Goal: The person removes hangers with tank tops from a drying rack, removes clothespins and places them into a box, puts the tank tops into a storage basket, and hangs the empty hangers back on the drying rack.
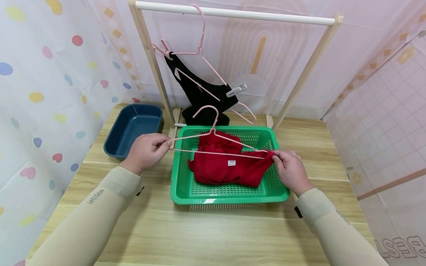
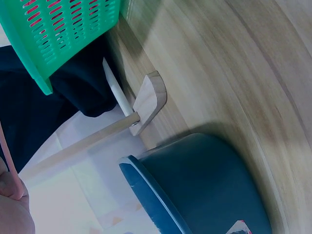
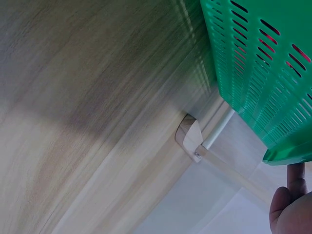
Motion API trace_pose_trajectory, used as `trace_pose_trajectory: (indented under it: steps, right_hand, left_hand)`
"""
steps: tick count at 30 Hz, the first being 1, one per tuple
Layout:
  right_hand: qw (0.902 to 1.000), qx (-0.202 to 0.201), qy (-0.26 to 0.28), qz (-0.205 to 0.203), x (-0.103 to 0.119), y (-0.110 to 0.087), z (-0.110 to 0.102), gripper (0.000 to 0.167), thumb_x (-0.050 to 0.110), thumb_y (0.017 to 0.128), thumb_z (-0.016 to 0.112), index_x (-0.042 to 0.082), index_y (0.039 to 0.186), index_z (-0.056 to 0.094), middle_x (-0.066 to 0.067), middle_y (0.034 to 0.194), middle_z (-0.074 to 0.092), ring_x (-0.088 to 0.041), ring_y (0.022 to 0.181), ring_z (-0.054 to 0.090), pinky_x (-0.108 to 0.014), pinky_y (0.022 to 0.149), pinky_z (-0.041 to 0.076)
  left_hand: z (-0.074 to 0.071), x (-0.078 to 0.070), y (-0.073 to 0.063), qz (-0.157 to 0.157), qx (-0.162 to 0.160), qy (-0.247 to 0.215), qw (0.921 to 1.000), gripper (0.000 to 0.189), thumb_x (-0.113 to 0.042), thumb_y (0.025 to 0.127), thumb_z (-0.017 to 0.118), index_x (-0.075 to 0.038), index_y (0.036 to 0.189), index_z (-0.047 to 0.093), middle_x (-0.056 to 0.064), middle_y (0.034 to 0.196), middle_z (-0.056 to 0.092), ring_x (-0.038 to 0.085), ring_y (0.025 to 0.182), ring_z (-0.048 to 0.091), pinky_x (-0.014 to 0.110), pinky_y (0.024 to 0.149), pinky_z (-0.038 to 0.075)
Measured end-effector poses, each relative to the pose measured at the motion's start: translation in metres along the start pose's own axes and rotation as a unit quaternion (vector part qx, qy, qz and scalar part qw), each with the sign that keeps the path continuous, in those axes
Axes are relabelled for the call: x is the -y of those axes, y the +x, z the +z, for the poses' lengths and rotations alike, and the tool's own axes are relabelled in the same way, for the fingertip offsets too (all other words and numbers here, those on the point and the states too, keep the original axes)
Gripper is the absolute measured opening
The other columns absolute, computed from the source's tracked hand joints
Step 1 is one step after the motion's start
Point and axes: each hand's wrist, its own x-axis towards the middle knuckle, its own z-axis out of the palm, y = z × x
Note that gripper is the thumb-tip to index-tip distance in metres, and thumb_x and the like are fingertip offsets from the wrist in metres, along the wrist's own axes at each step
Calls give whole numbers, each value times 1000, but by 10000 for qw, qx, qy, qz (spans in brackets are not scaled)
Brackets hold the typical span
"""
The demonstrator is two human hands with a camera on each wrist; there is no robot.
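Observation:
My left hand (image 1: 148, 150) pinches the left end of a pink clothes hanger (image 1: 239, 155), which hangs level over the green basket. In the left wrist view, fingers (image 2: 10, 195) at the edge hold the pink wire. A red garment (image 1: 219, 171) with a small white label lies bunched in the basket (image 1: 229, 201). At the basket's right rim my right hand (image 1: 292, 168) pinches a raised corner of this red cloth, and the hanger's right end lies against it. Only part of the right hand (image 3: 295, 204) shows in the right wrist view, beside the basket.
Behind the basket stands a wooden rack with a white rail (image 1: 239, 14). From it a pink hanger (image 1: 201, 37) carries a black garment (image 1: 199, 88) with a grey clip (image 1: 237, 89). A dark blue basin (image 1: 133, 127) stands at the left on the wooden table (image 1: 226, 236).

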Motion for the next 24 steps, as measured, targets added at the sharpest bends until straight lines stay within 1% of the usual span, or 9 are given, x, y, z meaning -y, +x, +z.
trace_pose_trajectory:
  steps: [5, 10, 19, 24]
  right_hand:
    - [10000, 18, -34, 26, -1, 0, 1, 22, 8, 107, 60, -2, 120, 74, -21, 112, 78, -38, 115, 59, -56, 106, 38]
    - [10000, -1, -56, 3, -1, -1, 1, 22, 7, 107, 59, -1, 119, 75, -20, 111, 78, -38, 115, 59, -57, 110, 32]
    - [10000, 49, 3, 10, -1, -2, 1, 23, 5, 107, 58, 0, 120, 75, -20, 111, 78, -36, 116, 57, -62, 117, 19]
    - [10000, 77, -13, 47, -1, -3, 1, 23, 5, 107, 58, 0, 122, 74, -19, 111, 78, -35, 116, 56, -64, 117, 16]
  left_hand:
    - [-1, 2, 0, 73, -62, 24, 10000, 21, -16, 99, 63, -15, 84, 78, -1, 76, 69, 12, 64, 51, 29, 58, 41]
    - [-1, 3, 0, 168, -147, 52, 9997, 21, -15, 97, 63, -16, 83, 78, -3, 73, 66, 10, 63, 49, 29, 57, 39]
    - [-3, 6, 0, 225, -197, 63, 9995, 20, -14, 97, 64, -17, 85, 79, -4, 72, 65, 10, 62, 49, 29, 55, 39]
    - [-4, 8, 0, 261, -235, 81, 9993, 19, -14, 97, 64, -16, 85, 79, -3, 73, 66, 10, 64, 49, 29, 56, 40]
